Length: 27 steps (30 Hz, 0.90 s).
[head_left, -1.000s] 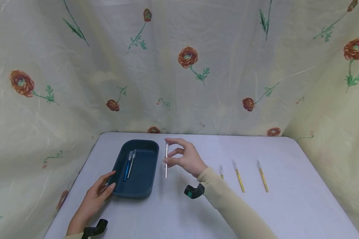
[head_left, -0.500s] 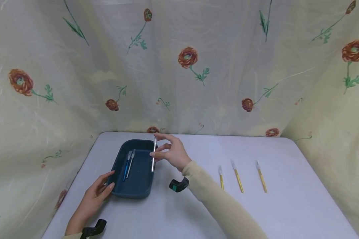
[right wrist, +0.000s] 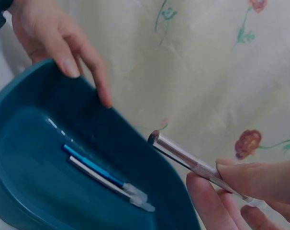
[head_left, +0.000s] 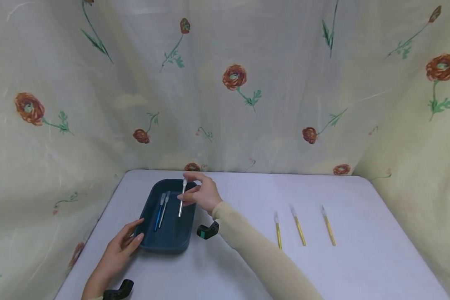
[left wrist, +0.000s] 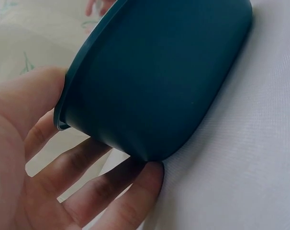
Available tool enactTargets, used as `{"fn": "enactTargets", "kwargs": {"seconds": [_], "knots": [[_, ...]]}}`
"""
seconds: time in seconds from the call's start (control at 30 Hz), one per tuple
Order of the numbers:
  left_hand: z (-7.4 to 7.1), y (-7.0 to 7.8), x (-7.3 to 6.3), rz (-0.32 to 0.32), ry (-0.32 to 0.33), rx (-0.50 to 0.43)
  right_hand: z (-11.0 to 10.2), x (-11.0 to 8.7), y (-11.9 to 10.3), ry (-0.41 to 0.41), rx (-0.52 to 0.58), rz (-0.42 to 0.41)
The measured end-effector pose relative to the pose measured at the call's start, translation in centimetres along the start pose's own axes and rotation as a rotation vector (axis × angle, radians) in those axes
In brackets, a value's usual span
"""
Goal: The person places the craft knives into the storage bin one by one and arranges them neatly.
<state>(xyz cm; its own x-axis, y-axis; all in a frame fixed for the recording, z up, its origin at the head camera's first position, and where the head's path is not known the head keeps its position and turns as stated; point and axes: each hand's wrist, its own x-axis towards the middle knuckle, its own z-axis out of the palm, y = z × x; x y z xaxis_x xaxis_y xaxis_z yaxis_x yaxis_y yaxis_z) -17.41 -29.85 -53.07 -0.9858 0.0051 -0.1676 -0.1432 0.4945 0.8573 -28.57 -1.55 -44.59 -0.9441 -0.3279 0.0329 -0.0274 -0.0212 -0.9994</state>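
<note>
My right hand [head_left: 205, 195] pinches a silver craft knife [head_left: 180, 207] between thumb and fingers, above the right side of the dark blue tray [head_left: 172, 239]. In the right wrist view its knurled metal handle [right wrist: 181, 154] shows clearly, and the clear cap is partly hidden by my fingers. A blue craft knife [head_left: 158, 216] and another silver craft knife [head_left: 163, 211] lie side by side in the tray, clear caps pointing away. My left hand [head_left: 114, 250] holds the tray's near left corner, with thumb and fingers around the rim and outer wall [left wrist: 135, 86].
Three yellow-handled craft knives with clear caps lie apart on the white table [head_left: 232, 266]: a left one [head_left: 278, 235], a middle one [head_left: 299, 230] and a right one [head_left: 328, 230]. A flowered curtain [head_left: 270, 125] hangs behind and along both sides.
My right hand has carried the silver craft knife leftward, from beside the tray to over it. The left hand stays at the tray's corner.
</note>
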Motion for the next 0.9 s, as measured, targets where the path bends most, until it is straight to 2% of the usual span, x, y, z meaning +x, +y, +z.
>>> {"fn": "enactTargets", "kwargs": {"seconds": [0.37, 0.7, 0.9], "knots": [[-0.1, -0.1, 0.0, -0.012, -0.005, -0.009, 1.5, 1.8, 1.1, -0.013, 0.031, 0.092], [0.1, 0.0, 0.1, 0.016, -0.003, -0.002, 3.0, 2.9, 2.9, 0.030, -0.063, 0.139], [0.0, -0.1, 0.0, 0.012, 0.003, 0.016, 4.0, 3.7, 3.3, 0.022, -0.121, 0.121]]}}
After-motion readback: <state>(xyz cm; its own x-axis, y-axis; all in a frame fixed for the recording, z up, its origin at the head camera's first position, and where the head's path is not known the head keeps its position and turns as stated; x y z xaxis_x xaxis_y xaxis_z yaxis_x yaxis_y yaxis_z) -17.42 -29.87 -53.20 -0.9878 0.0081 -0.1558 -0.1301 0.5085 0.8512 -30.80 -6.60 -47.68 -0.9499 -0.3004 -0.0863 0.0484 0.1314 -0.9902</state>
